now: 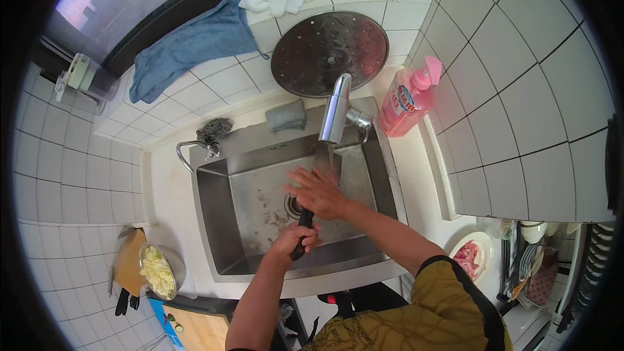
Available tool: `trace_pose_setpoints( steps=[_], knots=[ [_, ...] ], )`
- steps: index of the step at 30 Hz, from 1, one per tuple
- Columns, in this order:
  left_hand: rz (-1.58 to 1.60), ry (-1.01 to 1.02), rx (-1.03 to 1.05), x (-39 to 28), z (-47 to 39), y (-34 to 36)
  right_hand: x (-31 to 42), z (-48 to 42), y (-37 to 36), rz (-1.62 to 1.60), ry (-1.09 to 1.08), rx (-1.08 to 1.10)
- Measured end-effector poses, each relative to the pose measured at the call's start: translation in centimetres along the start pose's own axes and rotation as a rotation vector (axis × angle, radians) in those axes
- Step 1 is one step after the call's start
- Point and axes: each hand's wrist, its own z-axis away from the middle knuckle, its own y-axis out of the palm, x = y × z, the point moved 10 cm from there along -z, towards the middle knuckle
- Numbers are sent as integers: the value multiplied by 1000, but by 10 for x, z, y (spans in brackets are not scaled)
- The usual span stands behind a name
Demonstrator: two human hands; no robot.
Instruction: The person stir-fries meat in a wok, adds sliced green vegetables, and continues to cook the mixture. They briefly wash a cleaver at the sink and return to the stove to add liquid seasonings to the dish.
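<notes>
A kitchen knife with a black handle point(305, 219) is in my left hand point(295, 241), whose fingers wrap around the handle over the front of a stainless steel sink point(222, 224). Its wide metal blade point(334, 162) points away from me under the chrome faucet point(334, 114), and a stream of water falls onto it. My right hand point(319, 194) is spread, fingers apart, over the blade and hides its middle. Whether the palm touches the metal I cannot tell. Behind my hands the drain point(293, 206) is partly covered, with small scraps scattered on the sink floor beside it.
A pink soap pump bottle point(405, 102) stands right of the faucet. Behind it leans a round dark metal lid point(317, 53). A folded grey cloth point(286, 116) and steel scourer point(214, 130) lie along the back rim. Left is a bowl of chopped vegetables point(158, 273); right, a plate of meat point(468, 259).
</notes>
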Motion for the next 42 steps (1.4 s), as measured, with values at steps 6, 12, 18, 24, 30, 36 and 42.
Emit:
trace_pose_setpoints(
  steps=[6, 12, 18, 24, 30, 36, 42],
  knots=[
    [-104, -49, 100, 3, 15, 11, -113, 1, 3, -119, 325, 66],
    [-14, -10, -26, -1, 1, -8, -23, -1, 11, -121, 131, 33],
    [-42, -26, 25, 3, 8, -9, -52, -6, 20, 118, 49, -42],
    [-20, -29, 70, 5, 11, 0, -111, -5, 12, -166, 343, -109],
    [58, -14, 53, -2, -3, -7, 10, -4, 15, -199, 148, 147],
    [18, 25, -5, -10, 7, -10, -13, -22, 13, -164, 69, 82],
    [46, -57, 82, 11, 20, -6, -117, -11, 21, -167, 408, 146]
  ],
)
